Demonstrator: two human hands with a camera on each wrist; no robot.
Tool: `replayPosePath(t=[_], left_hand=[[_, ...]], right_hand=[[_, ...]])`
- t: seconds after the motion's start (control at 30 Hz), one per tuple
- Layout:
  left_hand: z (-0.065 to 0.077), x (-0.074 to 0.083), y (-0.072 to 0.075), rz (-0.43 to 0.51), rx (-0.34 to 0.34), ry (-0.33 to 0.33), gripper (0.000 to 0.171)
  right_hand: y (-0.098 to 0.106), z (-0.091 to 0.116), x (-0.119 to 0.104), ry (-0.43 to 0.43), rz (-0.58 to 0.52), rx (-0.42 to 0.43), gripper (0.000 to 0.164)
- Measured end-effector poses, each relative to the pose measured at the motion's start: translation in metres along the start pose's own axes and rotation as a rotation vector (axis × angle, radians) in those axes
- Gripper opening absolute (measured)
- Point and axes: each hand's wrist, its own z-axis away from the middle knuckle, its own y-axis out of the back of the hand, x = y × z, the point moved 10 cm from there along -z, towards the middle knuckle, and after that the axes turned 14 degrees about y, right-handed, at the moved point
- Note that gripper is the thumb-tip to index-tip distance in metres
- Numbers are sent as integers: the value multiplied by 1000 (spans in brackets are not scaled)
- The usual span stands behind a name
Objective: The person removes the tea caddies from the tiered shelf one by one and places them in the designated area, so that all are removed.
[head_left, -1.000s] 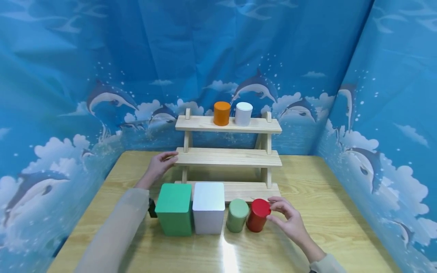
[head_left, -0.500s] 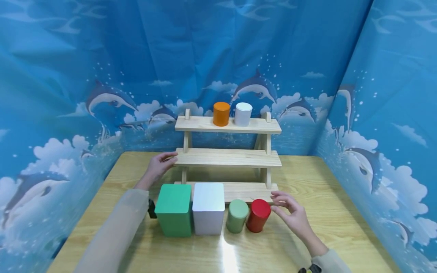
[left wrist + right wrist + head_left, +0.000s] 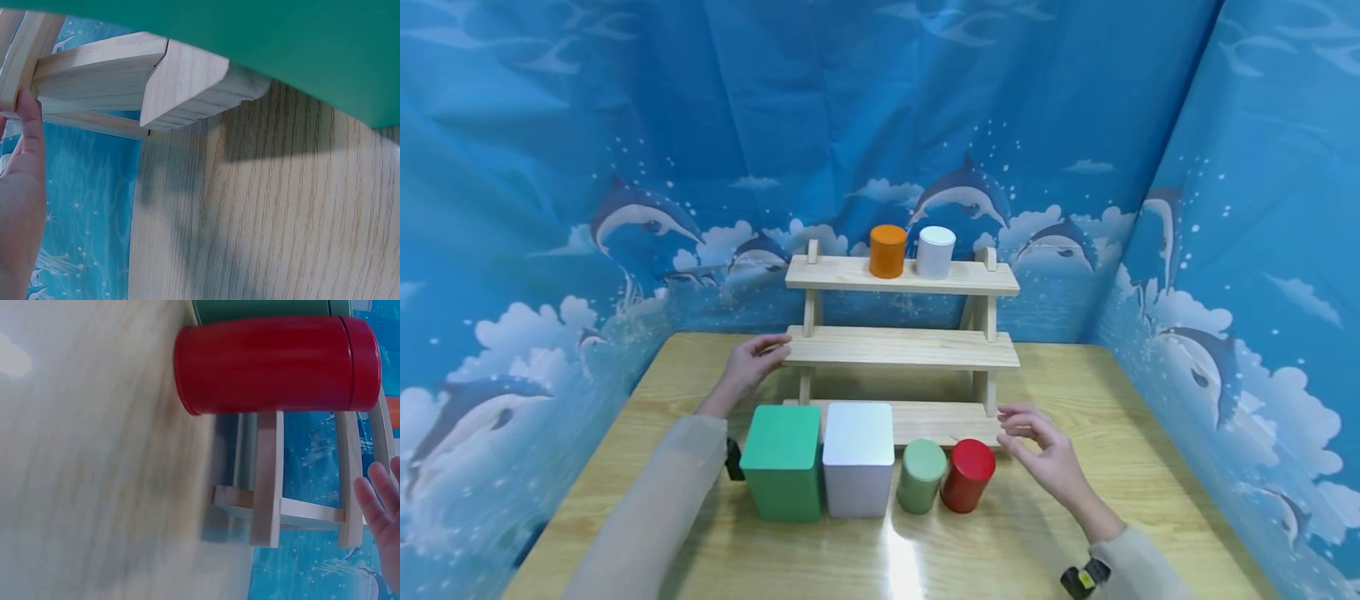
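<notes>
A three-tier wooden display shelf (image 3: 910, 347) stands on the table. My left hand (image 3: 751, 364) pinches the left end of its middle board; the left wrist view shows the thumb (image 3: 30, 119) against the board's end. My right hand (image 3: 1047, 454) is off to the right of the red canister (image 3: 967, 477), near the right end of the lowest board, its fingers loosely bent with nothing between them. Left of the red canister stand a light green canister (image 3: 921, 477), a white box (image 3: 858, 458) and a green box (image 3: 782, 462), all in a row before the shelf.
On the top board sit an orange canister (image 3: 887, 251) and a white canister (image 3: 935, 252). Blue curtains (image 3: 880, 108) with dolphins enclose the wooden table (image 3: 820, 558) at the back and sides. The green box stands close to my left forearm.
My right hand has let go of the red canister and moved away from it, right and slightly back toward the shelf's end. The left hand stays in place.
</notes>
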Motion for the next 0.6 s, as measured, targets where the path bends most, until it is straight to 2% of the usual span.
replayPosePath(t=[0.2,0.37,0.6], left_hand=[[1,1,-1,-9,1,5,49],[1,1,-2,-19,-1,20,51],[1,0,0,-36,8,18,51]], right_hand=[[4,-15,-2,64,-1,-4,19],[6,-29,-1,70,33,-17,17],[5,-47,0,89,8,-16,17]])
